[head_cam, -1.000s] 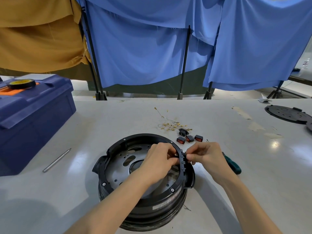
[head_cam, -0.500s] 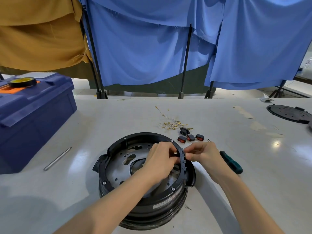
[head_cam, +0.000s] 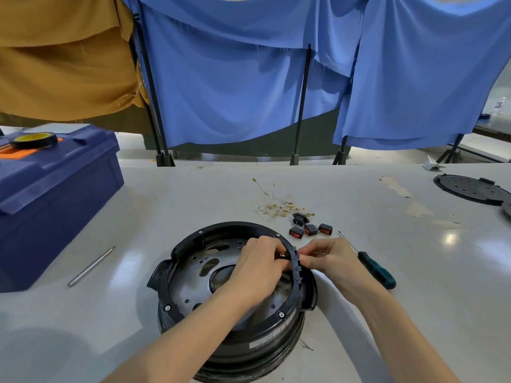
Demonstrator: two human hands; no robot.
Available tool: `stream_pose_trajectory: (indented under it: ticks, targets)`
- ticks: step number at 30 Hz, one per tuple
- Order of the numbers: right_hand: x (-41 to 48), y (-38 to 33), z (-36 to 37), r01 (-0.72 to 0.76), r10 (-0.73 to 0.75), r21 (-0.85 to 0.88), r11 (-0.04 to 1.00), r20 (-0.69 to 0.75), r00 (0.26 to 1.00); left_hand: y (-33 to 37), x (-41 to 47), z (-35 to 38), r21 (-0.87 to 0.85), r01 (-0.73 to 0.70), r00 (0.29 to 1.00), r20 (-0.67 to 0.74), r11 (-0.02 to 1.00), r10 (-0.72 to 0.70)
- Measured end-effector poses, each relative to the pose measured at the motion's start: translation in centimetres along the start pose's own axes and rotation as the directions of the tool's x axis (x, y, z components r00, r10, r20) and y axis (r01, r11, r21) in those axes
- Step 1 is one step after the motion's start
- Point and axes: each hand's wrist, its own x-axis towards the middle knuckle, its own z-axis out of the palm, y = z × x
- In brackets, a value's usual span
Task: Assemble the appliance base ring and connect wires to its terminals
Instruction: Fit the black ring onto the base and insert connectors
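ring: black round plastic base ring [head_cam: 221,225] with screws in its rim, sits on a black drum-shaped appliance body [head_cam: 249,352], centre of the grey table [head_cam: 414,313], near the front edge
left hand [head_cam: 260,262]: inside the ring at its right rim, fingers curled, pinching a small brass terminal [head_cam: 282,255] against the inner wall
right hand [head_cam: 331,258]: outside the same spot, fingertips clenched on the rim's outer edge; what else it holds, can't tell
wires: loose pale wires with brass ends [head_cam: 279,207], heaped behind the ring
switches: three small red-and-black rocker switches [head_cam: 309,230] plus a black socket part [head_cam: 300,218], between wires and ring
screwdriver: green-handled screwdriver [head_cam: 377,272], flat on the table just right of the right hand
rod: thin metal rod [head_cam: 91,265], left of the ring
toolbox: dark blue plastic toolbox [head_cam: 55,194], far left, black-and-yellow tape roll [head_cam: 34,140] on top
disc: black perforated disc [head_cam: 470,189], far right
backdrop: blue cloth [head_cam: 235,92] and mustard cloth [head_cam: 63,64] hung on black stands
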Motion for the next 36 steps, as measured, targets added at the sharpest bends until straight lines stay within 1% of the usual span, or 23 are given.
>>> stream_pose_trajectory:
  ticks: [2,4,5,7,9,11,12,14,16,18,19,23,26,27,28,29,30,31,32,33,34,35,36]
  targets:
    - [-0.1,0.1,-0.2,-0.006,0.005,0.007,1.000,0.023,1.000,-0.1,0.0,-0.1,-0.010,0.002,1.000,0.005,1.000,-0.002]
    - [-0.2,0.1,-0.4,-0.007,0.007,0.034,0.999,-0.006,1.000,-0.2,-0.1,-0.4,0.026,0.026,0.999,-0.036,0.999,-0.025]
    - [-0.2,0.1,-0.6,-0.006,0.009,0.056,0.998,-0.058,0.998,-0.2,-0.1,-0.6,0.072,0.039,0.997,-0.076,0.997,-0.033]
    - [0.3,0.3,-1.0,0.008,0.004,0.055,0.998,-0.217,0.976,-0.1,-0.1,-0.9,0.180,0.030,0.989,-0.146,0.983,-0.004]
    - [1.0,0.6,-1.7,0.008,-0.020,-0.033,0.999,-0.360,0.933,0.1,-0.3,-1.0,0.254,-0.043,0.981,-0.170,0.966,0.089]
    - [2.0,0.8,-2.3,-0.008,-0.068,-0.169,0.986,-0.435,0.898,0.2,-0.4,-0.8,0.295,-0.142,0.968,-0.160,0.945,0.195]
    - [2.6,0.9,-2.5,-0.017,-0.102,-0.256,0.967,-0.444,0.890,0.2,-0.5,-0.8,0.302,-0.185,0.960,-0.147,0.935,0.238]
    - [3.9,1.1,-2.8,-0.054,-0.147,-0.437,0.898,-0.413,0.899,0.0,-0.5,-0.8,0.295,-0.243,0.951,-0.114,0.924,0.287]
    - [5.2,1.6,-3.0,-0.103,-0.130,-0.558,0.824,-0.362,0.923,-0.2,-0.5,-0.8,0.274,-0.261,0.951,-0.090,0.926,0.295]
    - [6.1,2.2,-2.9,-0.123,-0.106,-0.615,0.779,-0.323,0.940,-0.4,-0.5,-0.7,0.255,-0.263,0.951,-0.093,0.930,0.294]
    - [6.4,2.5,-2.8,-0.120,-0.116,-0.654,0.747,-0.307,0.945,-0.5,-0.4,-0.7,0.252,-0.263,0.951,-0.098,0.931,0.295]
    - [7.0,2.9,-2.6,-0.137,-0.207,-0.822,0.553,-0.294,0.933,-0.5,-0.3,-0.6,0.238,-0.264,0.950,-0.103,0.935,0.295]
    - [7.3,2.8,-2.6,-0.155,-0.219,-0.865,0.478,-0.288,0.932,-0.5,-0.3,-0.7,0.237,-0.266,0.950,-0.099,0.935,0.295]
    - [7.3,2.8,-2.6,-0.163,-0.218,-0.862,0.481,-0.297,0.930,-0.5,-0.3,-0.6,0.236,-0.262,0.952,-0.096,0.936,0.291]
    - [7.2,2.6,-2.6,-0.159,-0.227,-0.840,0.519,-0.315,0.922,-0.5,-0.3,-0.6,0.236,-0.258,0.953,-0.095,0.937,0.286]
    - [7.0,2.3,-2.7,-0.146,-0.236,-0.787,0.599,-0.348,0.908,-0.5,-0.2,-0.6,0.240,-0.255,0.954,-0.095,0.937,0.284]
    - [6.7,1.9,-2.8,-0.125,-0.239,-0.702,0.701,-0.396,0.887,-0.5,-0.2,-0.7,0.246,-0.252,0.954,-0.098,0.936,0.283]
    - [6.4,1.4,-3.0,-0.095,-0.227,-0.588,0.803,-0.449,0.864,-0.5,-0.1,-0.7,0.255,-0.247,0.955,-0.100,0.935,0.280]
    - [6.0,0.8,-3.1,-0.052,-0.186,-0.435,0.899,-0.486,0.854,-0.4,0.0,-0.8,0.262,-0.244,0.955,-0.105,0.934,0.279]
    - [5.5,0.1,-3.2,-0.004,-0.118,-0.245,0.969,-0.481,0.869,-0.4,0.1,-0.9,0.262,-0.245,0.952,-0.119,0.934,0.283]
    - [4.9,-0.6,-3.0,0.036,-0.052,-0.047,0.998,-0.422,0.905,-0.2,0.1,-1.0,0.239,-0.245,0.948,-0.145,0.940,0.284]
    - [4.2,-1.3,-2.7,0.052,-0.007,0.130,0.990,-0.327,0.945,0.0,0.1,-1.1,0.197,-0.242,0.944,-0.179,0.950,0.277]
    - [3.4,-1.8,-2.3,0.052,0.010,0.263,0.963,-0.228,0.974,0.2,0.0,-1.3,0.145,-0.241,0.938,-0.218,0.960,0.269]
